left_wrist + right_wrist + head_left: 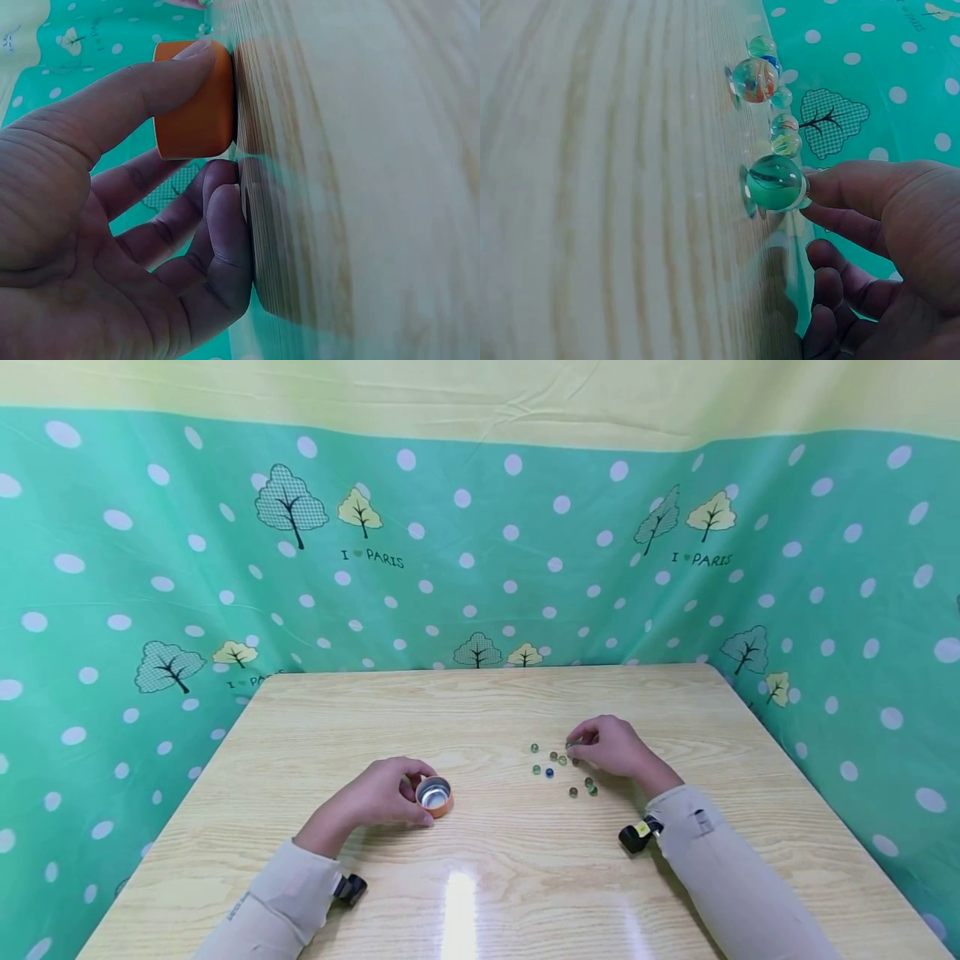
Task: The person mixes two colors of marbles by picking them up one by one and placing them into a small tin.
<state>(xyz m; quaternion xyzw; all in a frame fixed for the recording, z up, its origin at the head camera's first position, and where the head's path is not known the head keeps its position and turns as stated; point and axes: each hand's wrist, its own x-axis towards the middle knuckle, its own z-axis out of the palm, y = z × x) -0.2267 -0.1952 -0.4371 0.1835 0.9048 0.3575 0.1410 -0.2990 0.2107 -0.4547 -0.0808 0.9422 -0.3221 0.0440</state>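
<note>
My left hand (390, 792) grips a small round orange tin (442, 811) with a silvery inside, its mouth facing up. Seen from the left wrist, the thumb (150, 88) presses the near wall of the tin, which sits on the table. Over on the right, my right hand (611, 745) has its thumb and forefinger together at a greenish marble (568, 745) at the back of a loose group. In the right wrist view, a nearer green marble (775, 183) partly covers those fingertips. A blue marble (550, 772) and several clear swirled ones lie around.
The wood-grain table (480, 710) reaches back to a green dotted curtain (465, 552), which also hangs along both sides. Several marbles, such as a brownish one (573, 792), lie loose near the right wrist. A small black camera (635, 837) sits on the right sleeve.
</note>
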